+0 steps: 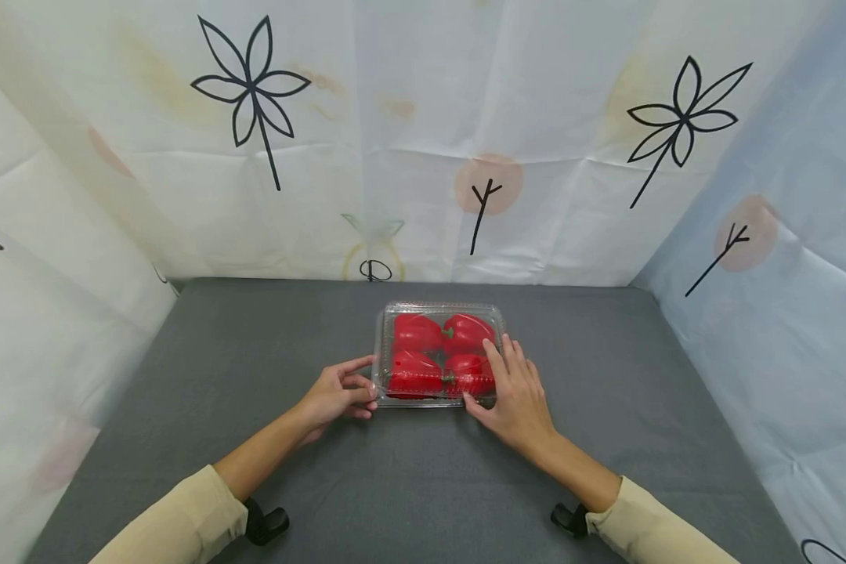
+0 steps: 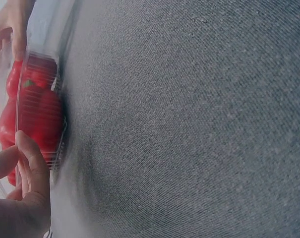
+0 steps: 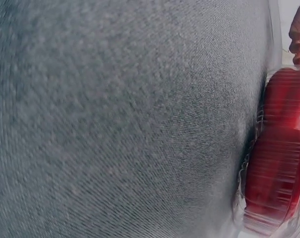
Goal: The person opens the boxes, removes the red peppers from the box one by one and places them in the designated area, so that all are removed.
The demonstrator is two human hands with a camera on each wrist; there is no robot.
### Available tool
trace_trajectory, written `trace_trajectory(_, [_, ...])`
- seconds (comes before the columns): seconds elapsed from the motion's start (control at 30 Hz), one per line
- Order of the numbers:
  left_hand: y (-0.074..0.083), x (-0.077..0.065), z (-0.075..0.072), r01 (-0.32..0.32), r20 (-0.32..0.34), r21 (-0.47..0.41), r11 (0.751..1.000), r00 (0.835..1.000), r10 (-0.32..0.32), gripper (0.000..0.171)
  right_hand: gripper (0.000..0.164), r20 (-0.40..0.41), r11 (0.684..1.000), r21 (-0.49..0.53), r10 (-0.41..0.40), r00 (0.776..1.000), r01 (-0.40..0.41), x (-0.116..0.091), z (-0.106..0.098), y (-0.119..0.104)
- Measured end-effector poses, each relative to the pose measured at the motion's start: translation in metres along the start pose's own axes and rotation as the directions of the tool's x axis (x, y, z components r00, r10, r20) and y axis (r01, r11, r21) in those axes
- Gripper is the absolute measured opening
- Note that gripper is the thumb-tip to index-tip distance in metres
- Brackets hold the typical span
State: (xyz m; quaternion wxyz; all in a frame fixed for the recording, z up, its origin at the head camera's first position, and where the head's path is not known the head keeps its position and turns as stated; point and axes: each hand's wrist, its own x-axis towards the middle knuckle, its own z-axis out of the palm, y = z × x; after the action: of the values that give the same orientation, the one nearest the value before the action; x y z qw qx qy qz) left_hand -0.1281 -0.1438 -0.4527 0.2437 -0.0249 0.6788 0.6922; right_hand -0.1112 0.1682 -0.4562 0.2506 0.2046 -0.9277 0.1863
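A clear plastic clamshell box (image 1: 437, 404) sits on the grey cloth, with several red bell peppers (image 1: 414, 374) inside and its lid lying over them. At the box's front left corner my left hand (image 1: 340, 395) pinches the rim between thumb and fingers; the left wrist view shows this pinch close up. My right hand (image 1: 516, 399) rests on the front right part of the box, its fingers fairly straight along the right side and the thumb at the front edge. In the right wrist view, the ribbed side of the box shows red peppers (image 3: 276, 168) behind it.
Grey cloth (image 1: 423, 486) covers the table. Pale fabric screens with plant drawings (image 1: 423, 141) stand behind it and at both sides. Beige sleeves (image 1: 183, 517) cover my forearms, and a black strap mount (image 1: 264, 523) is at each wrist.
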Motion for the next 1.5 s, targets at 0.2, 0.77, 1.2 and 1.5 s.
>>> trace_trajectory(0.2, [-0.001, 0.0, -0.001, 0.003, 0.005, 0.01, 1.0, 1.0, -0.004, 0.066, 0.073, 0.037, 0.999, 0.037, 0.019, 0.999, -0.02, -0.001, 0.0, 0.003])
trace_trajectory(0.77, [-0.002, -0.001, 0.0, -0.009, -0.043, 0.087, 0.996, 0.999, 0.012, 0.061, 0.061, 0.047, 0.995, -0.005, -0.102, 0.994, 0.102, 0.001, -0.007, 0.012])
trace_trajectory(1.2, [0.0, 0.006, 0.003, 0.036, -0.114, 0.12, 0.992, 0.993, -0.023, 0.056, 0.055, 0.037, 0.99, 0.034, -0.142, 0.989, 0.14, 0.001, -0.007, 0.014])
trace_trajectory(1.5, [0.004, 0.006, 0.004, 0.078, -0.125, 0.138, 0.987, 0.99, -0.06, 0.057, 0.054, 0.038, 0.99, 0.063, -0.126, 0.991, 0.124, 0.001, -0.009, 0.014])
